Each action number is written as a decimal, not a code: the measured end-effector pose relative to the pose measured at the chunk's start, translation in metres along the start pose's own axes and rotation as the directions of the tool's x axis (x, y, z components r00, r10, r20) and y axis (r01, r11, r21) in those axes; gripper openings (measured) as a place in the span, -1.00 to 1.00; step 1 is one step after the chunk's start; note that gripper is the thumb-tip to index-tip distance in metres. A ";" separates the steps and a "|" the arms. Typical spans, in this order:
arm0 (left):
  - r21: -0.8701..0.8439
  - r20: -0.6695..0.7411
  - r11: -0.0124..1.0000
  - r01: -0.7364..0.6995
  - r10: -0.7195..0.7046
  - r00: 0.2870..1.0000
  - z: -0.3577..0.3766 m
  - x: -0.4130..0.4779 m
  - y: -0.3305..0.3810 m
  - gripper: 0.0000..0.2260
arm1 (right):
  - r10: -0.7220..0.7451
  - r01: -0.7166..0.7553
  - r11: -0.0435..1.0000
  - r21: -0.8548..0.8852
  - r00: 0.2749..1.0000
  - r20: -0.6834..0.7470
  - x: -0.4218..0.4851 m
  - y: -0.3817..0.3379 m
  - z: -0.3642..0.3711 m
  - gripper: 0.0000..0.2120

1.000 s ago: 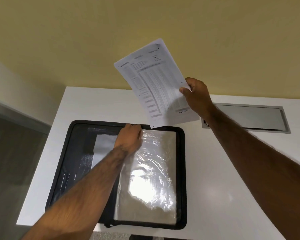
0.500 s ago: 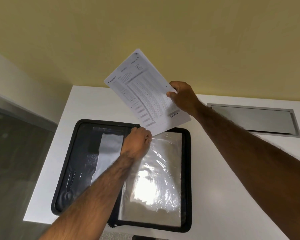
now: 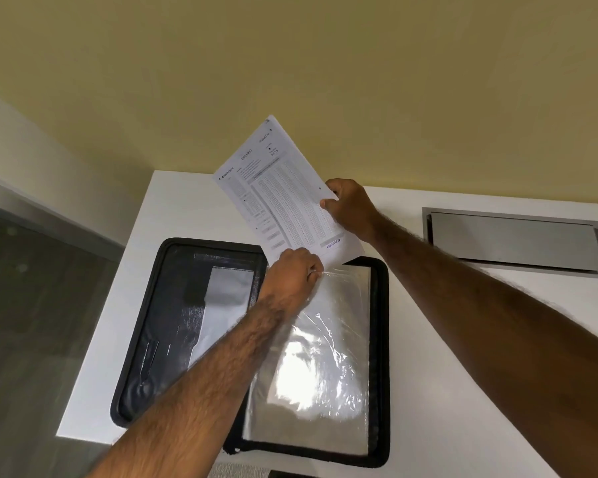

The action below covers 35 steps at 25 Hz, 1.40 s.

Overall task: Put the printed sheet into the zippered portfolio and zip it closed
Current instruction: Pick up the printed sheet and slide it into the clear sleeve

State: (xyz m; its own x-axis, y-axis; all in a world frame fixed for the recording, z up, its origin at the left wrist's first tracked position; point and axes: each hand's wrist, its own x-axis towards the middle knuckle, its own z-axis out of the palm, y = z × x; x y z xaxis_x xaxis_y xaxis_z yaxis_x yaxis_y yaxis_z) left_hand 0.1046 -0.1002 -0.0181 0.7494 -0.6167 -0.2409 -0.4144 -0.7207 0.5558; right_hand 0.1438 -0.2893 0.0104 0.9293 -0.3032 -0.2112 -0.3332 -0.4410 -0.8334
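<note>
Head view (the only one): the printed sheet [image 3: 285, 201] is up in the air, tilted, over the far edge of the portfolio [image 3: 382, 339]. Its lower corner sits just beside the left hand [image 3: 292, 276]. The right hand [image 3: 351, 208] grasps the sheet by its right edge, thumb on the printed face, other fingers behind it.

The left hand is curled, fingertips pinching the top edge of the clear sleeve [image 3: 325, 360] in the portfolio's right half, prob. lifting it to open the mouth. The portfolio lies spread flat on the white desk [image 3: 463, 357], black zip rim all round, not zipped. Its left half shows dark pockets & a grey panel. A metal flap [image 3: 515, 239] is set into the desk at far right, well apart from the portfolio.

Handling, as a guess: the sheet is very light & floppy. Held by one edge it stays fairly flat here, but the free corner will likely droop or buckle if pushed hard into the sleeve. Best hold is mid-edge as now, w/ the lower edge led in square to the opening. Then shift the grip toward the top edge to slide it down.

The sleeve is thin, glossy, wrinkled film, so it's prob. clingy & slippery. The two layers may stick together, so the pinch should keep the front layer lifted till the paper's corner is inside.

Step in hand: lining the sheet's lower edge up w/ the sleeve mouth. Inserting, folding shut & zipping are all to come.
</note>
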 end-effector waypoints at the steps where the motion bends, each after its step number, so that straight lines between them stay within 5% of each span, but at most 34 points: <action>1: -0.001 0.000 1.000 -0.005 0.005 1.000 0.001 0.000 0.003 -0.88 | 0.012 -0.012 1.000 0.015 1.000 -0.001 -0.001 0.002 0.002 -0.86; 13: 0.096 -0.108 0.993 -0.071 0.081 0.991 0.023 -0.006 0.048 -0.87 | 0.092 -0.085 0.989 0.125 0.995 -0.050 -0.009 0.019 0.001 -0.76; 27: 0.087 -0.161 0.989 -0.122 0.135 0.978 0.011 -0.003 0.074 -0.89 | 0.124 -0.118 0.991 0.058 0.986 -0.115 -0.017 0.032 0.007 -0.78; 35: 0.102 0.118 0.978 -0.183 0.171 0.978 -0.008 0.013 0.074 -0.87 | 0.165 -0.162 0.986 0.028 0.979 -0.116 -0.017 0.038 0.007 -0.74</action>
State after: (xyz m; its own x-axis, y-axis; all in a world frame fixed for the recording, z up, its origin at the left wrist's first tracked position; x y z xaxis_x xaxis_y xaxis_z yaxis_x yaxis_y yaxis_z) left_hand 0.0875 -0.1587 0.0258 0.6016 -0.7637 -0.2342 -0.5952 -0.6241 0.5063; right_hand 0.1165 -0.2947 -0.0209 0.8368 -0.4678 -0.2845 -0.4750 -0.3618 -0.8022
